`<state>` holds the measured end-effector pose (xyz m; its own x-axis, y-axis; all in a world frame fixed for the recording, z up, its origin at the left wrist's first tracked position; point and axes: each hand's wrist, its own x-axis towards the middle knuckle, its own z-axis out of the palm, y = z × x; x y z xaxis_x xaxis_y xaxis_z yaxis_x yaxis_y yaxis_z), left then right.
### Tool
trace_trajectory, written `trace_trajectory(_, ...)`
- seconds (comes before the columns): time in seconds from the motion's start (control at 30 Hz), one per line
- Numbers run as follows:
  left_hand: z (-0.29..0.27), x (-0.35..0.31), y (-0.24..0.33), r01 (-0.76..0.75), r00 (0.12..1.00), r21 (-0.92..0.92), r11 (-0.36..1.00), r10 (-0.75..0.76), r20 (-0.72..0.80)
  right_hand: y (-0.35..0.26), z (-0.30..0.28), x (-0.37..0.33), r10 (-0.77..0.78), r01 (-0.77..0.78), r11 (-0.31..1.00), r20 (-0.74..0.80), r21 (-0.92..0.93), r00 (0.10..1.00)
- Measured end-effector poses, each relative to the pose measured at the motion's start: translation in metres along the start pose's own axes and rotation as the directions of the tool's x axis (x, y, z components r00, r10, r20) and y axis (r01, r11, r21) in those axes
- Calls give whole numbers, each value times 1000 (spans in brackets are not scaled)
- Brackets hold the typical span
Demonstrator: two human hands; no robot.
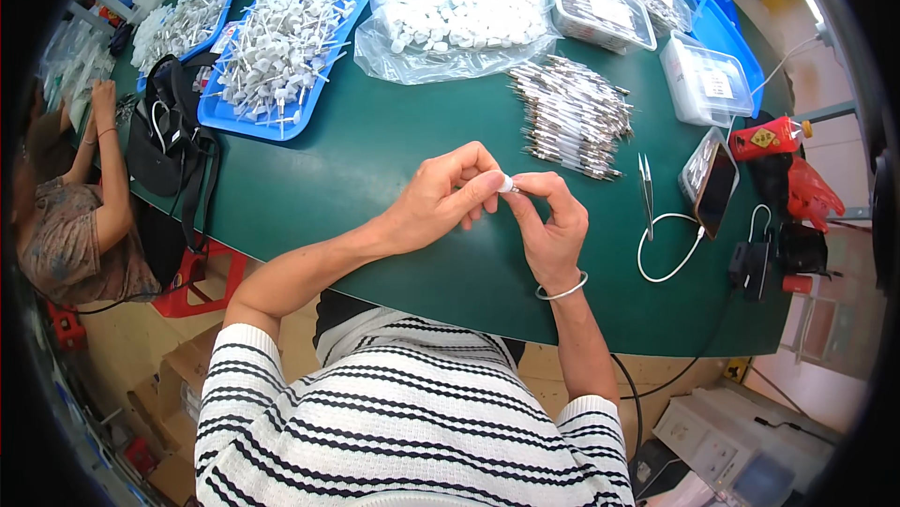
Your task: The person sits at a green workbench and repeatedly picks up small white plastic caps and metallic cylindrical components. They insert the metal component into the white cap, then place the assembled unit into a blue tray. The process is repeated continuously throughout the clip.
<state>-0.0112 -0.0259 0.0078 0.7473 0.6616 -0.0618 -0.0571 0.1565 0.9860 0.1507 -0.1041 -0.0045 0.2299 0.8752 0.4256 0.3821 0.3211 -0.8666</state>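
The left hand (452,193) and right hand (553,218) pinch a small white plastic cap (506,185) between them, maybe with a metal tip (516,190). If either grip goes loose, it could drop onto the tabletop (450,282) below.

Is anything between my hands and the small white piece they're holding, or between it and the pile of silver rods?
Nothing visible. Your left hand and right hand meet at the small, white, plastic-looking piece; only green tabletop shows between it and the pile of slim, silver, metallic rods.
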Motion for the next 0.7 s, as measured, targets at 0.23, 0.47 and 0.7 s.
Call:
trace_trajectory(0.23, -2, 0, 1, -3, 1000, -103, 995, 2, -8, -1, 3, -1, 51, -50, 997, -1, 62, 999)
trace_trajectory(0.47, -12, 0, 6, -28, 997, -73, 997, 22, -78, -3, -1, 3, 59, -56, 997, 55, -50, 997)
trace_trajectory(0.7, -113, -17, 49, -46, 591, 843, 536, 695, -410, 18, -54, 13, -112, 98, 797, 14, -596, 994)
